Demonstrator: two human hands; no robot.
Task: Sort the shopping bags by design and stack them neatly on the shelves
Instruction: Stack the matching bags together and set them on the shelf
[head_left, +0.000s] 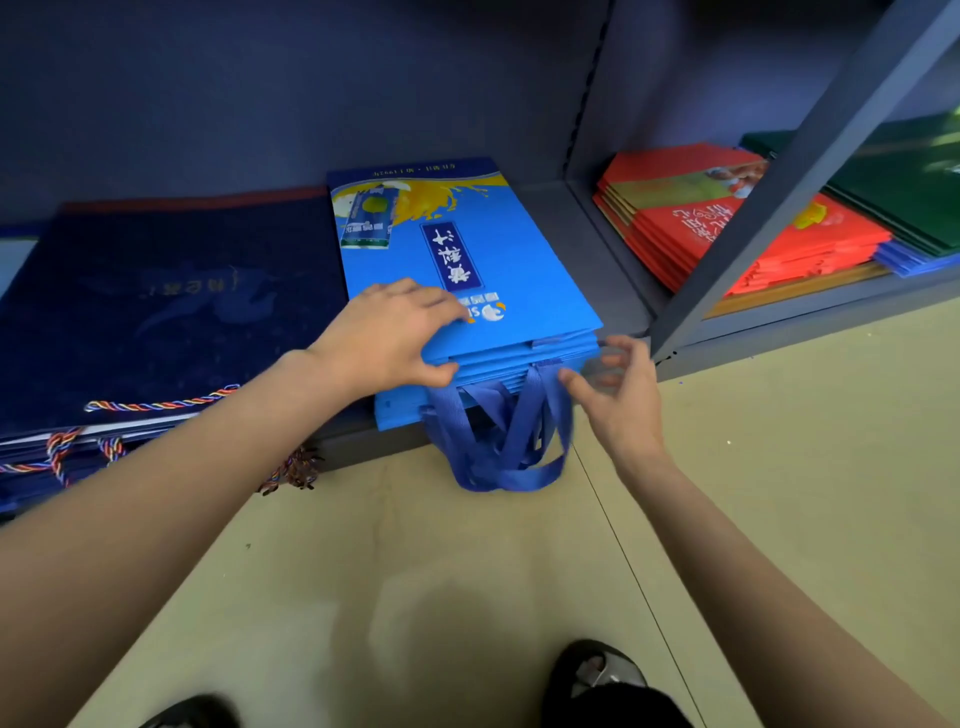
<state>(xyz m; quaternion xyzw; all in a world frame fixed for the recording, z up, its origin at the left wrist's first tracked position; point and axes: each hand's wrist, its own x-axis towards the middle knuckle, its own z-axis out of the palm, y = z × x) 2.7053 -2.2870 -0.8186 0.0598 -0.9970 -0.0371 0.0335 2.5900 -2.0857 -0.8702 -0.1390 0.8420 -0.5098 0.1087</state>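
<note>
Sorting looks nearly done: navy bags (171, 312) at left, red bags (727, 234) upper right, while the left hand (395, 332) grips the centre blue bags (467, 270) and the right hand (618, 395) hovers spread beside their handles (509, 441).

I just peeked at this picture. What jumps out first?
The bright blue bags stacked mid-shelf, their ribbon handles hanging over the edge. The left hand grips the stack's front edge, while the right hand hovers open by the handles. Red bags glow on the next shelf to the right.
</note>
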